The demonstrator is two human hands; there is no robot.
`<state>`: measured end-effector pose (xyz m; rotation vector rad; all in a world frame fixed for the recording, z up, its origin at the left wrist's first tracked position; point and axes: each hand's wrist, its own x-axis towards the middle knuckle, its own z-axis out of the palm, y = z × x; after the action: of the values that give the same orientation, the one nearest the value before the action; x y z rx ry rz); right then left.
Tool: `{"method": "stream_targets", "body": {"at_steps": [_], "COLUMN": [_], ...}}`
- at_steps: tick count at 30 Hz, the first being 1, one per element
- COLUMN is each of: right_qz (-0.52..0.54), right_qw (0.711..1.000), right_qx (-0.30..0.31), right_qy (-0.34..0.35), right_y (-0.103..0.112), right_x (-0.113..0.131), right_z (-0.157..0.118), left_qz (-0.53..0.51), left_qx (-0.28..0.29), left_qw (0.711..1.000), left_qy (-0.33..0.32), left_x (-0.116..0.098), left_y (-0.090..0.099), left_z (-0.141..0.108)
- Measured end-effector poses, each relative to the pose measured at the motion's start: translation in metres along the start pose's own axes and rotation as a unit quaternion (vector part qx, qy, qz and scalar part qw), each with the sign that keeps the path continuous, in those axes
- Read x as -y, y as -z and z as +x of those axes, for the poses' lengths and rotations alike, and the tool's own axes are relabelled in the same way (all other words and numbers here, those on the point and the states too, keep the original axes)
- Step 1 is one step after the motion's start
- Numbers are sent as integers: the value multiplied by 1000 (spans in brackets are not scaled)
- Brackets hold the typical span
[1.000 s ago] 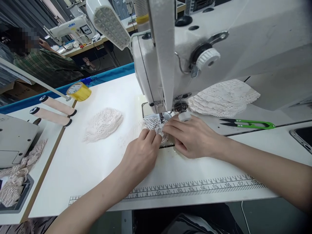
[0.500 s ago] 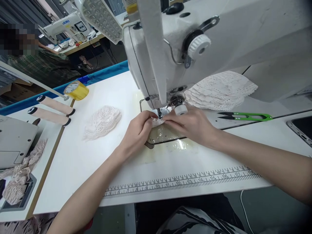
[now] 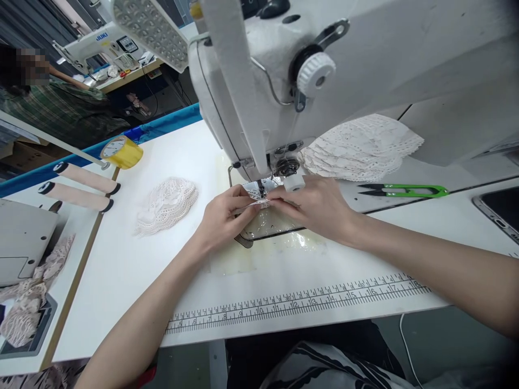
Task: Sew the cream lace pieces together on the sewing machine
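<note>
Just in front of the presser foot [image 3: 261,189] of the sewing machine [image 3: 239,108], my left hand [image 3: 225,216] pinches the edge of a small piece of white eyelet lace fabric [image 3: 253,189]. My right hand [image 3: 318,208] grips the same piece from the other side, thumb and fingers closed. Much of the fabric is hidden by my fingers. Left of the machine lies a pile of lace pieces [image 3: 166,205]. A larger stack of lace pieces [image 3: 360,148] rests behind my right hand, under the machine arm.
Green thread snips [image 3: 417,190] and a phone [image 3: 500,210] lie to the right. Yellow tape [image 3: 124,152] and two thread spools [image 3: 77,197] are at the left. A printed ruler [image 3: 292,305] runs along the front edge. Another person [image 3: 57,108] sits at the far left.
My left hand has shifted its fingers, with the thumb now lower along the fabric edge. The fabric is folded up more toward me between both hands. The view has moved slightly.
</note>
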<state>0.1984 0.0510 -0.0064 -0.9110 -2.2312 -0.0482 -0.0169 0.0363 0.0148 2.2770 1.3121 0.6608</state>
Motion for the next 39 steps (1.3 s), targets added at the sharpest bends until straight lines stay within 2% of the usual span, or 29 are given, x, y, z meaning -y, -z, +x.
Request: {"method": "stream_targets", "body": {"at_steps": [3,7,9,11,21,32,35,39], "right_qz": [-6,-67,-90,-105,-118,-156,-150,-132], "right_qw": [999,990,984,981,979,975,977,980], "right_qx": [23,19,11,12,21,57,52,36], "right_qy": [38,121,151,164,165,147,144,144], "right_y": [3,8,9,10,7,5,4,5], "right_x": [3,8,10,11,8,2,2,5], "right_z": [-2,-4,-4,-3,-4,3,2,-2], "left_qz": [108,306,351,363,334,302,316,325], "left_qx": [-25,-78,-84,-80,-59,-63,-61,-69], "left_qw": [992,928,906,903,922,937,934,927], "left_qy": [-58,-196,-220,-215,-188,-166,-153,-173], "left_x": [-3,-13,-18,-21,-18,-4,-6,-16], "left_y": [-4,-11,-13,-14,-13,-14,-14,-15], "left_z": [-10,-24,-28,-29,-27,-16,-18,-26]}}
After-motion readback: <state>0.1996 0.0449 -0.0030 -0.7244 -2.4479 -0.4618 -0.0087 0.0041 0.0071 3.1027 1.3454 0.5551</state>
